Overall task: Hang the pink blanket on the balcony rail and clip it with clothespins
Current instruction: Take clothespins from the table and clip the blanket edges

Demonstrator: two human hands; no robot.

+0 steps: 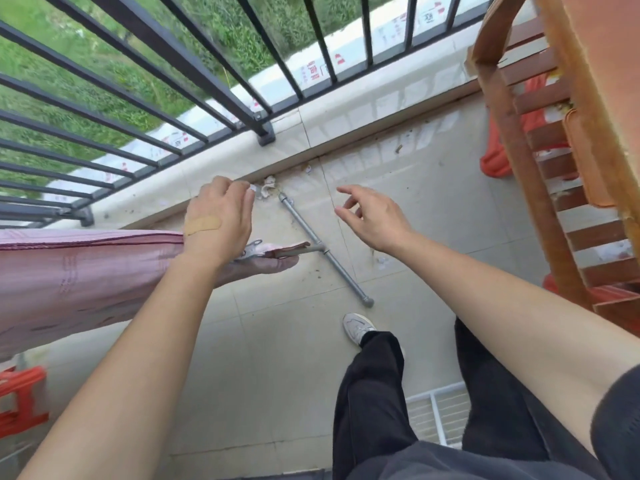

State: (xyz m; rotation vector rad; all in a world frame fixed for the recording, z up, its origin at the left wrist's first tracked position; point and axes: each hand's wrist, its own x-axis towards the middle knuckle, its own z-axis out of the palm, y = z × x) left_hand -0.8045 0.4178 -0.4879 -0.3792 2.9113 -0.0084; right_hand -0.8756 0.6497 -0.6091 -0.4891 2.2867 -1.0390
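Over balcony floor | pink blanket [79,275] striped, draped at left | left hand [220,220] grip unclear | right hand [372,216] open, empty

The pink blanket [79,271] hangs at nine o'clock, its end under the left hand [220,220]; the right hand [372,220] hovers open at centre. The black balcony rail [166,46] crosses eleven o'clock; a grey pipe [325,251] lies on the tiled floor [277,375].

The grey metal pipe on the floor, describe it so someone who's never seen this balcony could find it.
Start at the black balcony railing and drop to the beige tiled floor below it. The grey metal pipe lies diagonally there, between the two hands. It alone is long, straight and grey, with a short side branch.
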